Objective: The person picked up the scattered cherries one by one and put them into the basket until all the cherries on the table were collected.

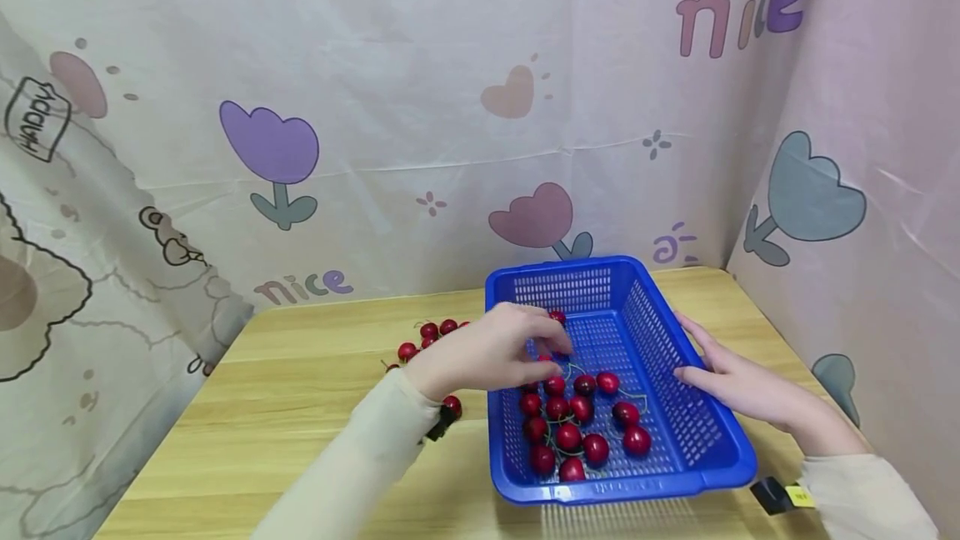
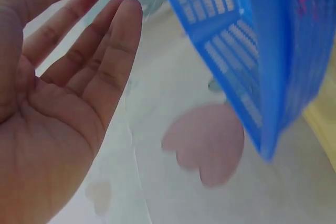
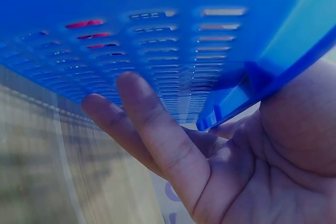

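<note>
A blue plastic basket (image 1: 600,344) with slotted walls stands at the right of the table in the head view. Several dark red cherries (image 1: 568,437) with green stems lie in its near and left part. My left hand (image 1: 498,348) reaches over the left rim, fingers loosely bent above the cherries; its palm is bare in the left wrist view. On the basket's right side, my right hand (image 1: 738,382) grips the rim, thumb over the top. The right wrist view shows its fingers (image 3: 157,124) along the outer wall, with red cherries glimpsed through the slots.
More cherries (image 1: 407,352) lie on the wooden table (image 1: 300,407) left of the basket, partly hidden behind my left forearm. A printed cloth (image 1: 420,148) hangs close behind the table and along both sides.
</note>
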The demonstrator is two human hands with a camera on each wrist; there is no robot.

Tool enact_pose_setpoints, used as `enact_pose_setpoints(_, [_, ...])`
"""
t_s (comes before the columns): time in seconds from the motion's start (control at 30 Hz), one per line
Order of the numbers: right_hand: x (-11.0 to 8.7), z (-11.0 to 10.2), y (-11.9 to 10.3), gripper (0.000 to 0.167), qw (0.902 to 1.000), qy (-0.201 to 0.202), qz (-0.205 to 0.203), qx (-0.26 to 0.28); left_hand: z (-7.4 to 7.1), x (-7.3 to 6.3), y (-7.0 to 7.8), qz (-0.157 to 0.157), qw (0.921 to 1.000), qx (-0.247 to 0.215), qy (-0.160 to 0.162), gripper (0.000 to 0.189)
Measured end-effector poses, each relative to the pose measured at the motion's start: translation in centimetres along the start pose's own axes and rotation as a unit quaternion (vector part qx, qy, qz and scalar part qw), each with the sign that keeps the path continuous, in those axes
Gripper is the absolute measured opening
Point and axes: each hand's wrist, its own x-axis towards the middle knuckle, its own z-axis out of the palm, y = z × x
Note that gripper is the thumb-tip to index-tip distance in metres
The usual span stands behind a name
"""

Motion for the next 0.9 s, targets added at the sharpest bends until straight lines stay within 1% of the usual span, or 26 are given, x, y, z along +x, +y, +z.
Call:
enact_pose_setpoints(0.1, [0.0,0.0,0.0,0.092,1.0000,-0.001,-0.003,0.002,-0.9,-2.0,-0.9,-0.020,0.9987,-0.017,0.045,0.018])
enact_pose_setpoints(0.2, [0.0,0.0,0.0,0.091,1.0000,-0.003,-0.001,0.004,-1.2,-4.1,-2.1,-0.042,0.9954,-0.018,0.084,0.016])
enact_pose_setpoints(0.3, [0.0,0.0,0.0,0.091,1.0000,-0.003,0.000,0.002,-1.1,-6.1,-3.4,-0.065,0.9918,-0.020,0.108,0.016])
enact_pose_setpoints(0.37, [0.0,0.0,0.0,0.091,1.0000,-0.004,-0.002,0.003,-0.8,-7.3,-4.3,-0.085,0.9898,-0.015,0.114,0.015])
enact_pose_setpoints(0.47, [0.0,0.0,0.1,0.091,0.9999,-0.007,-0.008,0.004,0.0,-8.9,-5.4,-0.112,0.9877,-0.003,0.110,0.015])
enact_pose_setpoints(0.6, [0.0,0.1,0.1,0.092,0.9999,-0.009,-0.010,0.007,1.7,-10.5,-6.6,-0.141,0.9862,0.020,0.085,0.019])
enact_pose_setpoints(0.77, [-0.1,0.1,0.2,0.092,0.9998,-0.011,-0.015,0.008,4.0,-11.7,-7.6,-0.167,0.9842,0.031,0.049,0.025])
enact_pose_setpoints(0.9, [0.0,0.0,0.1,0.091,0.9999,-0.008,-0.012,0.006,5.4,-12.3,-7.9,-0.184,0.9811,0.046,0.037,0.028])
